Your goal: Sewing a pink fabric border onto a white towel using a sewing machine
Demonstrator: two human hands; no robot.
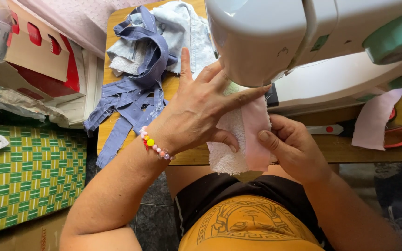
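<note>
Towelling (224,153) with pink strip (255,135) at surface (350,148) edge under sewing machine (275,42); left hand (196,111) spread flat to steady, right hand (294,148) pinching the layers, likely keeping edges aligned.

needle area hidden behind sewing machine (275,42), scissors (396,135) partly covered

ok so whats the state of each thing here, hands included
left hand: flat, fingers spread on the cloth
right hand: pinching the pink strip
pink strip: laid on the towel piece
white towel piece: hanging over the table edge
blue strips: heaped loose
scissors: lying untouched
</note>
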